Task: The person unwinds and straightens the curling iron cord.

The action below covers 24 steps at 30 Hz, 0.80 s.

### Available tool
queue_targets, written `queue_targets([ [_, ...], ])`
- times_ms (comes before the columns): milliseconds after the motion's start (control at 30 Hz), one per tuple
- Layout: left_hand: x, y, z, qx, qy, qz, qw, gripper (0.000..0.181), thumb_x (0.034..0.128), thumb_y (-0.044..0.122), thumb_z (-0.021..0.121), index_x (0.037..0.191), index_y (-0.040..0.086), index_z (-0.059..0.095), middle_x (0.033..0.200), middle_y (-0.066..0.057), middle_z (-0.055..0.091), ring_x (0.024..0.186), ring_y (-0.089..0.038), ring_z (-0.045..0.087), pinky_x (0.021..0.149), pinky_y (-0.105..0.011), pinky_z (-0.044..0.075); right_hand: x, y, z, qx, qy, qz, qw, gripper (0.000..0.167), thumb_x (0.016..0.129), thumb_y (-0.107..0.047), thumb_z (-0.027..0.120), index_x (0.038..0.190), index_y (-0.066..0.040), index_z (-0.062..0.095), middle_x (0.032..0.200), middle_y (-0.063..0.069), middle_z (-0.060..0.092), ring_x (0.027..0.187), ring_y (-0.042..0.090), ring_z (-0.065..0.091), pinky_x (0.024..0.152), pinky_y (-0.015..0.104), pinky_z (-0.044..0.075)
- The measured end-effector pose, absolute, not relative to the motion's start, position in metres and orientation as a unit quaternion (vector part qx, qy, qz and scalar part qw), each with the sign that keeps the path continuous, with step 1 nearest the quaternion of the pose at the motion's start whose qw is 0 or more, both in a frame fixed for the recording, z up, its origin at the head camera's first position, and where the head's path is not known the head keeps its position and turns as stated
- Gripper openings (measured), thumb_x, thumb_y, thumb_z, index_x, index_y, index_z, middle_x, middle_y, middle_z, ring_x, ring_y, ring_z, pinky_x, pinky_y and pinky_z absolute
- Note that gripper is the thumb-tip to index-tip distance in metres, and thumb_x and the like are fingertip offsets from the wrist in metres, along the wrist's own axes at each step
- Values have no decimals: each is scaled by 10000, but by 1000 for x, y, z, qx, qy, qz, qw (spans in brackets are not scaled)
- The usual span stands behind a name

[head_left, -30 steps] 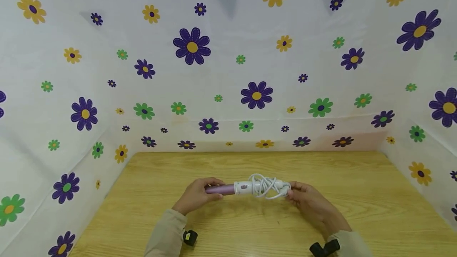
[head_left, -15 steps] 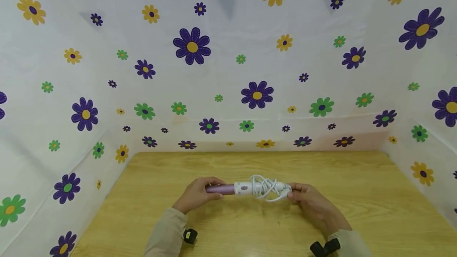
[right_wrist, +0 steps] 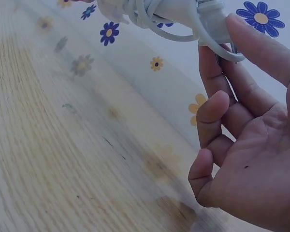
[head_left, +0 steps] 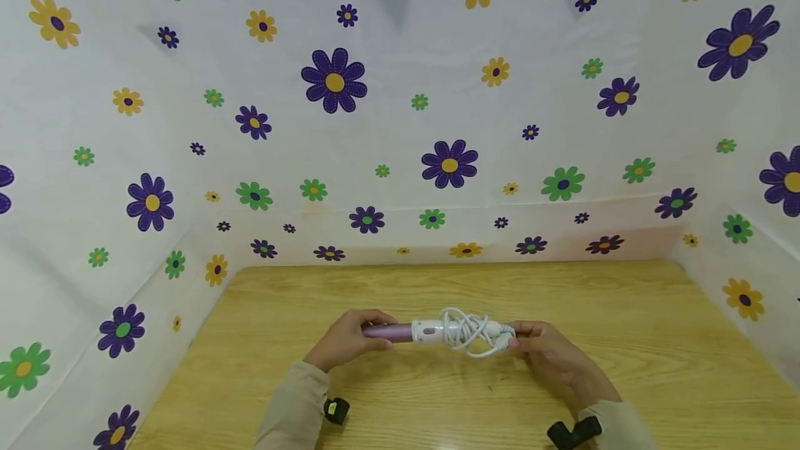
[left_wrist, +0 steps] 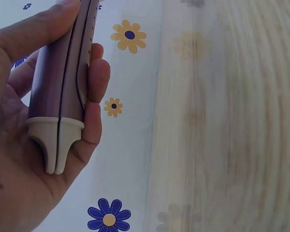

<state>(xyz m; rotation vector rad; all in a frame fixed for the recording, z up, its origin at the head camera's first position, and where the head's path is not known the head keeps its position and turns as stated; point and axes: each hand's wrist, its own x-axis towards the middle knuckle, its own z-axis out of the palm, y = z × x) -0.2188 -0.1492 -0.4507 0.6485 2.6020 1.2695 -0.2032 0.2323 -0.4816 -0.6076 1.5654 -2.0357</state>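
Pointing purple end point(head_left: 395, 332) left, hair iron point(head_left: 435, 331) w/ axis crosswise, L hand point(head_left: 344, 342) gripping it, R hand point(head_left: 556, 356) pinching plug point(right_wrist: 215, 24).

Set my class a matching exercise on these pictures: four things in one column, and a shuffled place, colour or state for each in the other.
Things:
1. cord
2. left hand
3. right hand
4. table

Descriptions:
A. pinching the plug
B. yellowish, wood-grained
C. white, looped around the handle
D. gripping the purple part

Pairs: 1-C, 2-D, 3-A, 4-B

Smooth plastic-look styler point(head_left: 430, 331), glossy wood-grain tbl point(head_left: 431, 394), matt cloth slvs point(head_left: 292, 405)
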Motion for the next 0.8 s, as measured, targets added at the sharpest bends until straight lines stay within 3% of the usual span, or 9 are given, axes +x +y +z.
queue_targets([
  [233, -217, -146, -451, 222, 871, 428, 87, 283, 834, 241, 757, 1111, 203, 709, 1113, -56, 692, 882, -150, 595, 793, -353, 469, -203, 235, -482, -257, 536, -762, 256, 328, 971, 44, 439, 1114, -140, 671, 1033, -88, 678, 942, 22, 600, 848, 187, 459],
  [367, -216, -144, -450, 211, 884, 412, 62, 286, 825, 241, 767, 1105, 241, 711, 1117, -30, 698, 876, -139, 605, 780, -344, 473, -203, 233, -480, -239, 541, -762, 265, 301, 966, 34, 449, 1184, -118, 590, 1096, -59, 665, 979, 34, 605, 863, 196, 471],
  [433, -215, -143, -449, 204, 891, 404, 42, 294, 819, 250, 772, 1106, 251, 712, 1128, -22, 700, 884, -139, 612, 775, -348, 476, -203, 231, -478, -222, 550, -761, 263, 321, 975, 2, 459, 1289, -61, 487, 1148, -57, 643, 979, 29, 586, 854, 194, 462],
  [533, -216, -140, -448, 195, 897, 396, 17, 304, 819, 268, 772, 1117, 258, 710, 1142, -11, 702, 905, -138, 622, 779, -350, 485, -203, 229, -474, -197, 565, -761, 253, 509, 987, -37, 468, 1429, 75, 241, 1200, -94, 607, 965, 9, 542, 828, 187, 423],
  [633, -217, -139, -448, 190, 898, 396, 7, 304, 820, 264, 772, 1117, 253, 712, 1136, -16, 704, 906, -144, 620, 779, -354, 482, -202, 227, -473, -185, 557, -771, 247, 697, 989, -34, 467, 1451, 177, -10, 1220, -129, 586, 975, -2, 533, 820, 176, 407],
  [700, -217, -138, -449, 191, 899, 395, 1, 304, 819, 265, 773, 1115, 243, 713, 1128, -23, 705, 901, -146, 621, 771, -355, 483, -202, 226, -473, -185, 537, -784, 252, 698, 985, -2, 453, 1457, 157, -36, 1240, -126, 577, 1010, 0, 545, 849, 167, 426],
  [800, -216, -138, -449, 195, 898, 395, -5, 305, 817, 284, 773, 1112, 231, 716, 1118, -27, 707, 895, -145, 623, 763, -352, 484, -202, 224, -475, -190, 495, -805, 264, 538, 988, 37, 418, 1468, -13, 180, 1249, -88, 568, 1044, 21, 560, 891, 165, 453],
])
